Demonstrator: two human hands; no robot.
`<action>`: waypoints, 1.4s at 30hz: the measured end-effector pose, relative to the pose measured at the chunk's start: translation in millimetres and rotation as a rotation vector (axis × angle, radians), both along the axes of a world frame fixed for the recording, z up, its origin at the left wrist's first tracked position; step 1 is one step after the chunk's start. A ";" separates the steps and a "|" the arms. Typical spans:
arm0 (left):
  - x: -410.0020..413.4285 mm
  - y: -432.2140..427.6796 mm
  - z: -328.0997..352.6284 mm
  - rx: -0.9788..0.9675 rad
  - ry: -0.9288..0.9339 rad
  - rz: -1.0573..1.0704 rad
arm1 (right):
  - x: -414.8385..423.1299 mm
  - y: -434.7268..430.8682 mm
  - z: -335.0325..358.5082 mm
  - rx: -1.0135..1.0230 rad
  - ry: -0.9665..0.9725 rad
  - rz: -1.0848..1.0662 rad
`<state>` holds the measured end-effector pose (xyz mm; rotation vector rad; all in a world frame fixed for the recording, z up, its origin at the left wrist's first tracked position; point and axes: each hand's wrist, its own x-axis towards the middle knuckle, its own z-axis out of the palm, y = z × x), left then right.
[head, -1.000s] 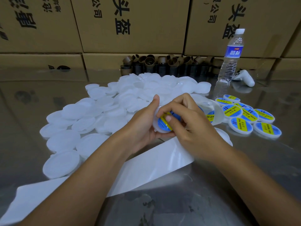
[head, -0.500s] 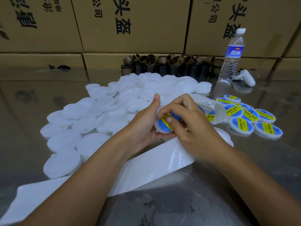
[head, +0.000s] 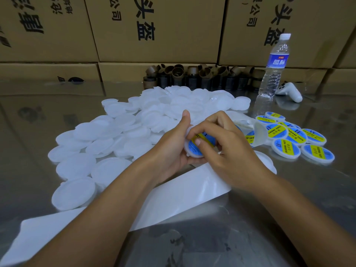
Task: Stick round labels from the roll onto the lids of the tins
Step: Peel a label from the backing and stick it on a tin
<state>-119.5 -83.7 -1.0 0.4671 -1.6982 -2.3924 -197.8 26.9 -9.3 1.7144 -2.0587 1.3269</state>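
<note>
My left hand (head: 173,145) grips a white round lid (head: 189,151) from below and behind, thumb up along its edge. A blue and yellow round label (head: 192,146) lies on that lid. My right hand (head: 227,151) curls over the lid's front, and its fingertips press on the label. The white backing strip (head: 181,195) of the label roll runs from under my hands toward the lower left. A curled end of the strip with labels (head: 258,135) stands just right of my hands. Several labelled lids (head: 287,148) lie at the right.
A heap of plain white lids (head: 119,139) covers the shiny metal table (head: 289,209) to the left and behind. A water bottle (head: 274,68), a white controller (head: 290,92), brown cardboard cores (head: 192,76) and stacked cartons (head: 158,29) stand at the back.
My right fingers have shifted a little over the label on the lid. Both hands stay together at the same spot.
</note>
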 end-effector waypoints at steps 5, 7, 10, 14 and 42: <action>0.5 1.3 1.7 0.038 0.004 0.017 | -0.6 0.5 -0.3 -0.005 -0.002 -0.009; 0.8 2.6 2.2 0.074 0.011 0.027 | -0.7 0.9 -0.4 -0.011 0.004 -0.010; 1.7 4.0 1.4 0.111 0.016 0.046 | -0.7 0.8 -1.1 -0.021 0.009 -0.006; 1.3 5.0 0.1 0.136 0.027 0.057 | -1.3 0.7 -1.7 -0.034 0.016 -0.005; -3.7 2.0 -3.1 -0.020 0.017 0.084 | -8.6 2.1 1.5 -0.046 -0.120 -0.057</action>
